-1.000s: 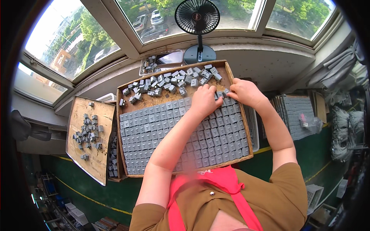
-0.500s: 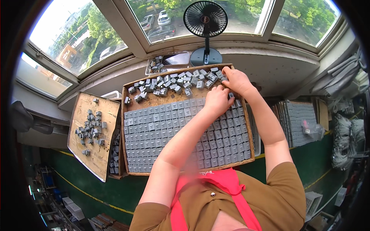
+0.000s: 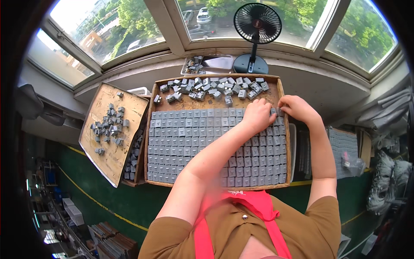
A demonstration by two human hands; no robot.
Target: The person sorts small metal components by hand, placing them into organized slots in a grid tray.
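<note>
A wooden-rimmed tray (image 3: pixel 152 103) holds neat rows of small grey block-shaped parts (image 3: pixel 185 142), with a loose heap of similar blocks (image 3: pixel 211 87) along its far side. My left hand (image 3: pixel 258 115) rests over the right part of the top row, fingers curled down and thumb tucked in; what they hold, if anything, is hidden. At the tray's right rim, my right hand (image 3: pixel 299 108) pinches with thumb and forefinger at the end of that row. A grey block (image 3: pixel 280 111) shows just under its fingertips.
Left of the tray, a tilted board (image 3: pixel 101 142) carries scattered blocks above a box of more. On the sill stand a black fan (image 3: pixel 257 23) and a clear container (image 3: pixel 189 69) with parts. Stacked trays of blocks (image 3: pixel 343 149) are at the right.
My right hand has come from the heap's right end down to the row's end by the rim. My left hand stays over the top row. The whole view has shifted slightly.
</note>
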